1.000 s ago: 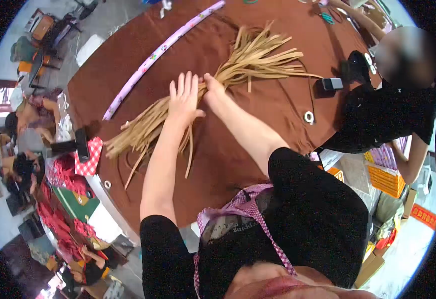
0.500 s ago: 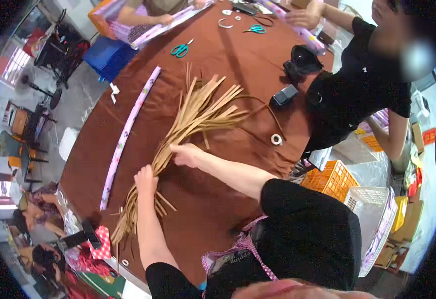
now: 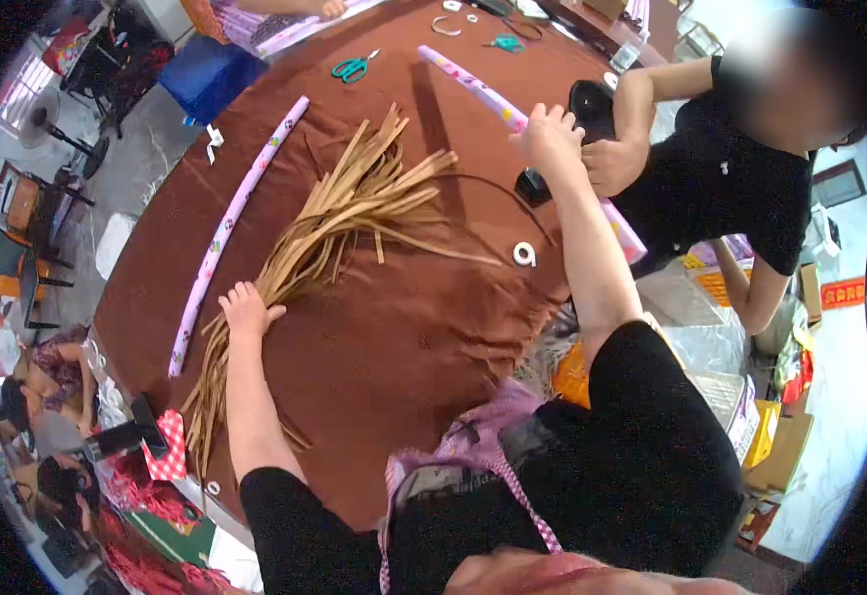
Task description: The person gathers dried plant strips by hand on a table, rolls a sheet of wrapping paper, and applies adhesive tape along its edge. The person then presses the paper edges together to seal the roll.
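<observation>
My left hand (image 3: pixel 245 309) lies with fingers spread over the narrow part of the strip bundle (image 3: pixel 305 233), which runs away from me toward the far right. My right hand (image 3: pixel 553 144) is well apart, over the floral tube (image 3: pixel 468 81); I cannot tell whether it grips. That tube sits across the right of the bench (image 3: pixel 384 377), slanting from far left to near right, a co-worker's hand (image 3: pixel 614 167) just beside my right, the nearer one.

- Centre-left, on the table (image 3: pixel 384 397): strip bundle (image 3: pixel 305 230)
- Left of it: left tube (image 3: pixel 227 228)
- Right of it: ring (image 3: pixel 524 245)
- Upper right: right tube (image 3: pixel 468 79)
- Between the tubes, near top: scissors (image 3: pixel 362 65)
</observation>
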{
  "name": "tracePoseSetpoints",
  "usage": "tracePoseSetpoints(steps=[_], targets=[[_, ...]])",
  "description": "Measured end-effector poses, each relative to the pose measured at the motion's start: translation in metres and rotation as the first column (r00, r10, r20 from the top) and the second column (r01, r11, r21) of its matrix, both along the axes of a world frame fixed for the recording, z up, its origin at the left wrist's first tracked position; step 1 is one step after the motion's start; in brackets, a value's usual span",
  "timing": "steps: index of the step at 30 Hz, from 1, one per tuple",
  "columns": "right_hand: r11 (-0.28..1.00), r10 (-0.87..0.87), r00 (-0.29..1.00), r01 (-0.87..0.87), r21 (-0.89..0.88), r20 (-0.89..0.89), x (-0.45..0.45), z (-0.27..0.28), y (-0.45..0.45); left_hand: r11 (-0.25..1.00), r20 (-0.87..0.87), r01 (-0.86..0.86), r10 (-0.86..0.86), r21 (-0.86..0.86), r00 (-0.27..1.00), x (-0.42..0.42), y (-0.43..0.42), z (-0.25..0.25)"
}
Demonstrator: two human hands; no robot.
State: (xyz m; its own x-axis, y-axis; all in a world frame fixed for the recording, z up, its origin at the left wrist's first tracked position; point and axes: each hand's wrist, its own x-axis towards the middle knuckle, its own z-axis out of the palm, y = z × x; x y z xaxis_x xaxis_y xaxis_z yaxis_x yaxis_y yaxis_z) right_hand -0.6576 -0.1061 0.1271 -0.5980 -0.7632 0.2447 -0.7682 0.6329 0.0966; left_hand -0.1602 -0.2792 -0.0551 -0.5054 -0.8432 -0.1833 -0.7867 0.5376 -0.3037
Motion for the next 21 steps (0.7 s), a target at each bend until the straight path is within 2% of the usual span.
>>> tracePoseSetpoints(steps=[1, 2, 6, 8, 10, 11, 12, 14, 15, 16, 17, 18, 19, 20, 21], targets=[[0.981, -0.144, 0.989, 0.14, 0.136, 0.019, 0.001, -0.015, 0.001, 0.998, 0.016, -0.045, 0.045, 0.041, 0.999, -0.002, 0.001, 0.005], [0.965, -0.155, 0.949, 0.087, 0.247, 0.273, -0.002, -0.018, 0.001, 0.998, 0.016, -0.048, 0.047, 0.043, 0.999, -0.003, -0.001, 0.008], [0.966, -0.152, 0.944, 0.08, 0.246, 0.292, -0.032, -0.103, 0.007, 0.97, -0.008, -0.158, 0.163, 0.184, 0.987, -0.002, 0.01, 0.028], [0.968, -0.16, 0.935, 0.087, 0.234, 0.315, -0.036, -0.112, 0.012, 0.99, -0.159, -0.102, 0.118, 0.102, 0.98, 0.003, 0.014, 0.032], [0.982, -0.063, 0.908, -0.017, 0.188, 0.414, -0.035, -0.11, 0.025, 0.998, -0.28, -0.062, 0.06, 0.002, 0.958, 0.0, 0.02, 0.045], [0.992, 0.055, 0.894, -0.101, 0.079, 0.445, -0.032, -0.113, 0.034, 0.997, -0.354, -0.048, 0.023, -0.062, 0.935, -0.004, 0.024, 0.052], [0.989, 0.065, 0.894, -0.115, 0.088, 0.443, -0.029, -0.106, 0.041, 0.988, -0.397, -0.006, -0.058, -0.157, 0.916, -0.006, 0.027, 0.053], [0.965, 0.202, 0.599, -0.259, -0.052, 0.775, -0.017, -0.079, 0.044, 0.982, -0.514, 0.006, -0.104, -0.189, 0.852, -0.027, 0.047, 0.079], [0.976, 0.209, 0.382, -0.138, -0.168, 0.9, -0.005, -0.068, 0.052, 0.994, -0.636, 0.006, -0.077, -0.113, 0.768, -0.036, 0.061, 0.092], [0.955, 0.278, 0.221, -0.163, -0.246, 0.935, 0.028, -0.021, 0.065, 0.999, -0.745, 0.013, -0.041, -0.043, 0.666, -0.044, 0.074, 0.101], [0.891, 0.385, 0.314, -0.371, -0.262, 0.868, 0.02, -0.033, 0.068, 0.999, -0.874, 0.047, -0.013, 0.011, 0.486, -0.054, 0.078, 0.088], [0.92, 0.346, 0.192, -0.262, -0.292, 0.918, 0.047, -0.019, 0.082, 0.995, -0.958, 0.092, 0.02, 0.049, 0.285, -0.06, 0.084, 0.074], [0.943, 0.253, -0.086, -0.199, -0.265, 0.964, 0.065, -0.009, 0.097, 0.969, -0.956, 0.093, 0.208, 0.231, 0.208, -0.055, 0.098, 0.083], [0.948, 0.158, -0.081, -0.268, -0.175, 0.984, 0.073, -0.011, 0.09, 0.909, -0.912, 0.102, 0.392, 0.404, 0.12, -0.052, 0.114, 0.095], [0.942, 0.17, -0.167, -0.261, -0.21, 0.971, 0.106, 0.0, 0.117, 0.779, -0.785, 0.251, 0.611, 0.574, -0.105, -0.065, 0.128, 0.103]])
